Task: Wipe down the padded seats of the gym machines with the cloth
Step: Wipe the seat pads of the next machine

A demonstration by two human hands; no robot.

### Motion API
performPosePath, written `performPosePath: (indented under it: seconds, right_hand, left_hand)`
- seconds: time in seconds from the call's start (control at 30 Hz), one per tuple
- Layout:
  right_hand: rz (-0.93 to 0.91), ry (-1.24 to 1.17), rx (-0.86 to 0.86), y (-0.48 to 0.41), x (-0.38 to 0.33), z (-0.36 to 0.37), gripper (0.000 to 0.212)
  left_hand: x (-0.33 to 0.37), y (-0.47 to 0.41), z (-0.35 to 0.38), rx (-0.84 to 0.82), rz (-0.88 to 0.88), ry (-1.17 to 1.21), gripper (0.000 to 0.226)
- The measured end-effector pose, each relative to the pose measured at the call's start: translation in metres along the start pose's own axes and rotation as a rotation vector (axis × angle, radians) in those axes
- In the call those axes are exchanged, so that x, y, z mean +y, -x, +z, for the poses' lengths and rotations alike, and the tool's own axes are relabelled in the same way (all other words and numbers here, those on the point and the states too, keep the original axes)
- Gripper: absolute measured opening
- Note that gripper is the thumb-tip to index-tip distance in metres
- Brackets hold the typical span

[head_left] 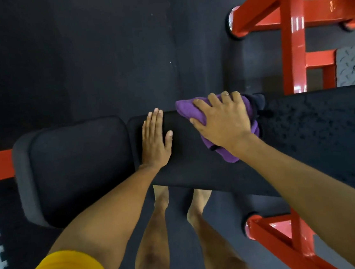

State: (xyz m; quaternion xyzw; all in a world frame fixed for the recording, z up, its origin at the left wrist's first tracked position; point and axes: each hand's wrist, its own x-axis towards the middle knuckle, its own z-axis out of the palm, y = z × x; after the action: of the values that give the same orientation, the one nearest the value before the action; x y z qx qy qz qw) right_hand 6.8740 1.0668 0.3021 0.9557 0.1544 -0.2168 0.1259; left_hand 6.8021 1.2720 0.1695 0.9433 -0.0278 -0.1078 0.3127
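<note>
Bare legs (156, 243) stand at the near edge. Left hand (155, 140) lies flat on the long padded seat (196, 165), fingers straight and together. Right hand (222, 121) holds the purple cloth (189, 109) against the seat's far edge, fingers curled over it. Red frame (292, 38) stands beyond.

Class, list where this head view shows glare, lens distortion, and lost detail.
Head view: glare streaks the red frame; the wide lens bows the long pad; the dark floor loses detail; the right hand on the purple cloth looks sharp.
</note>
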Motion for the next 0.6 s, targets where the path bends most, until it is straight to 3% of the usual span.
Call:
performPosePath:
  seconds: [0.1,0.3,0.47,0.6]
  right_hand:
    - [0.04,-0.055,-0.046,-0.007,-0.041,0.008,0.063]
    - [-0.195,-0.058,0.055,0.063,-0.037,0.037,0.076]
    - [-0.075,-0.093,0.081,0.066,-0.001,0.023,0.069]
    - [0.068,-0.127,0.056,0.03,-0.029,0.016,0.067]
  left_hand:
    - [-0.004,0.001,0.003,0.016,0.007,-0.026,0.061]
    - [-0.003,0.002,0.001,-0.027,0.006,-0.071,0.065]
    - [0.006,0.005,-0.002,-0.019,-0.06,-0.069,0.064]
    - [0.012,0.009,0.007,0.045,-0.112,-0.026,0.064]
